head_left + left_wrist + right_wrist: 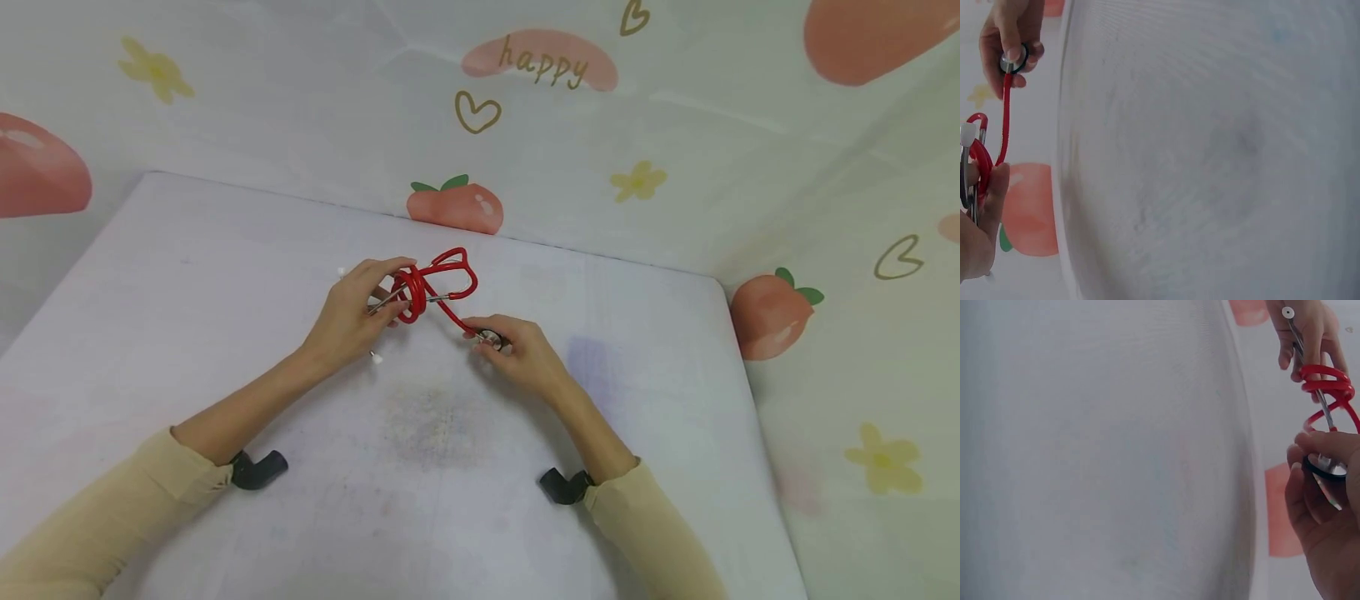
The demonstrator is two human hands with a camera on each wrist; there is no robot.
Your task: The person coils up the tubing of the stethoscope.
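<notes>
A red stethoscope (pixel 410 295) is held up between both hands, its tubing wound in several loops around the metal ear tubes. My left hand (pixel 349 310) grips the wound loops between thumb and fingers. White ear tips (pixel 377 358) stick out past that hand. In my right hand (pixel 521 350), thumb and fingers pinch the round chest piece (pixel 491 338). A length of red tubing (pixel 1005 119) runs straight from the chest piece to the coil in the left wrist view. In the right wrist view, the dark-rimmed chest piece (pixel 1325 467) sits between the fingertips.
Beneath the hands lies a table with a white cover (pixel 315 517), smudged dark near its middle. A white fabric backdrop (pixel 300 108) printed with fruit, flowers and hearts rises behind and at the right. Black curved pieces (pixel 258 470) are worn at both wrists.
</notes>
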